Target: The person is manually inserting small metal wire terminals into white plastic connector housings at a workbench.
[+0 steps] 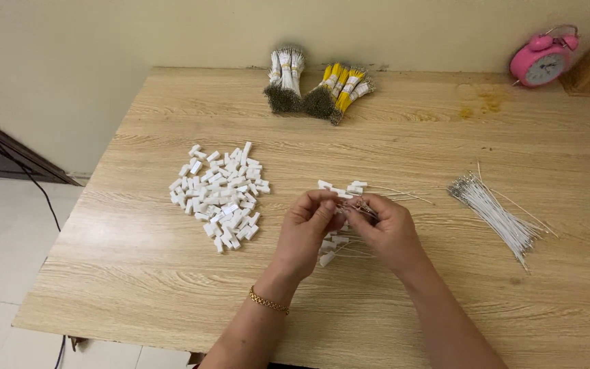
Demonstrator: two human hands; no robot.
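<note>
Left of centre on the table (138, 273) lies a heap of white connectors (218, 195). At centre the left hand (306, 229), fingers curled, pinches a small white connector against the right hand (385, 229), which is closed on thin wires (363, 207). Finished pieces (339, 188) lie just above and below the hands. At right, a loose fan of white wires (496, 212). Upper centre, bundles (315, 89); upper right, a pink clock (543, 58).
</note>
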